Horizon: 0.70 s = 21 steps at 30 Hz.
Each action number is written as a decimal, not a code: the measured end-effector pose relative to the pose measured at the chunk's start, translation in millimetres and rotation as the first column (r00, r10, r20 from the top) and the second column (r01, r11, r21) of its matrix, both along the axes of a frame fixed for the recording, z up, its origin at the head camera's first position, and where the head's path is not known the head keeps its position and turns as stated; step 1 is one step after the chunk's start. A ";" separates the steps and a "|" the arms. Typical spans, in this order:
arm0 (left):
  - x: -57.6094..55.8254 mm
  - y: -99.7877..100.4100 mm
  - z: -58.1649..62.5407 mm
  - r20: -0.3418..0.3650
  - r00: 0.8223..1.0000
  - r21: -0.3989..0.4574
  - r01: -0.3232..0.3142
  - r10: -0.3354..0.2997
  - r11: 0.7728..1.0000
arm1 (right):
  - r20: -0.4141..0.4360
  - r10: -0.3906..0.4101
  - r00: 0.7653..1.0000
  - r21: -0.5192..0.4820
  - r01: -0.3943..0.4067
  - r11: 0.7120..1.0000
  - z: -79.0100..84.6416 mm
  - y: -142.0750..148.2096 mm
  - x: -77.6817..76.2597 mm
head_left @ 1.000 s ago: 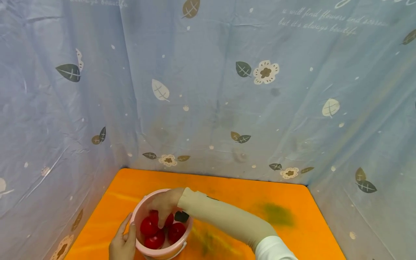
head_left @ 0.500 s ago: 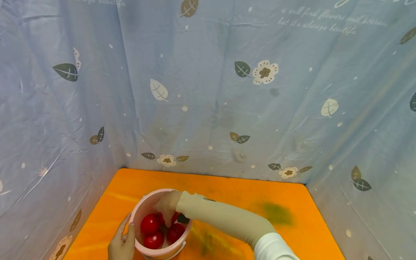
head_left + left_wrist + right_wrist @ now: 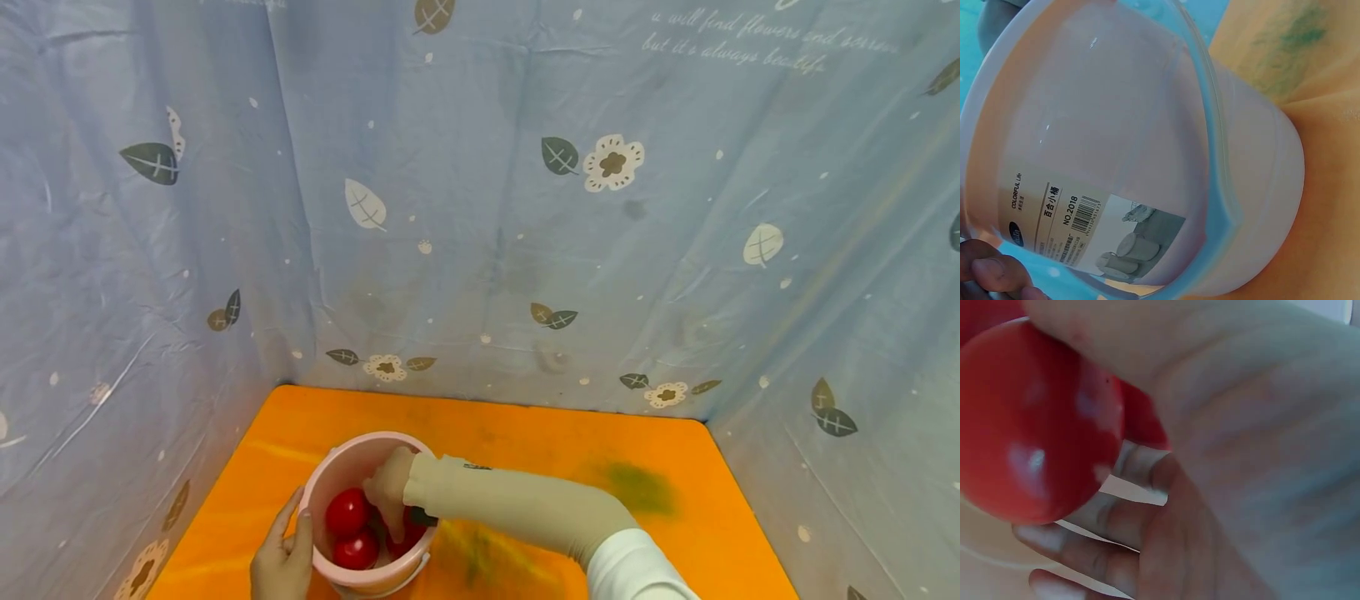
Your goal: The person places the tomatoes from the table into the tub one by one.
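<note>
A pale pink bucket point(image 3: 375, 575) stands at the table's near left and holds several shiny red balls point(image 3: 356, 548). My left hand point(image 3: 283, 550) grips its left rim; in the left wrist view curled fingers point(image 3: 991, 270) show beside the rim, below a printed label. Inside the bucket is my right hand point(image 3: 388, 487), reaching down over the ball at the right, which it partly hides. The right wrist view has a large red ball point(image 3: 1038, 425) close by, with spread, fairly straight fingers point(image 3: 1085, 547) behind and below it. Another red ball shows under the palm.
An orange tabletop point(image 3: 540, 467) with a green stain point(image 3: 637, 490) spreads behind and right of the bucket. Blue patterned curtains point(image 3: 450, 283) enclose it at the back and sides. The bucket's handle point(image 3: 420, 569) hangs at its front right. A small black item point(image 3: 423, 517) sits below the right cuff.
My right hand has moved rightward and lower inside the bucket, from the balls at the back left to the one at the right. The left hand keeps its place on the rim.
</note>
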<state>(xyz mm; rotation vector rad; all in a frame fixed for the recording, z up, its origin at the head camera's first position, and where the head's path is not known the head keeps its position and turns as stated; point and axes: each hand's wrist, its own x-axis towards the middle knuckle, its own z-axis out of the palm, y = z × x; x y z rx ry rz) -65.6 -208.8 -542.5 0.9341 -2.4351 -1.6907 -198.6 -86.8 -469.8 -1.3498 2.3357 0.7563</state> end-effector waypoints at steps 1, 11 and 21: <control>-0.2 -0.1 0.5 -0.003 1.000 0.004 0.005 -0.004 1.000 | 0.000 -0.010 1.000 0.007 0.010 1.000 -0.3 -0.6 0.1; -1.1 0.6 0.6 -0.026 1.000 -0.011 0.005 -0.006 1.000 | 0.088 -0.035 0.995 0.046 0.031 0.998 3.5 -1.9 -0.6; 1.5 -2.2 0.3 -0.033 0.999 -0.044 0.011 -0.013 0.999 | 0.153 -0.032 0.988 -0.381 0.089 0.920 48.3 24.2 -12.6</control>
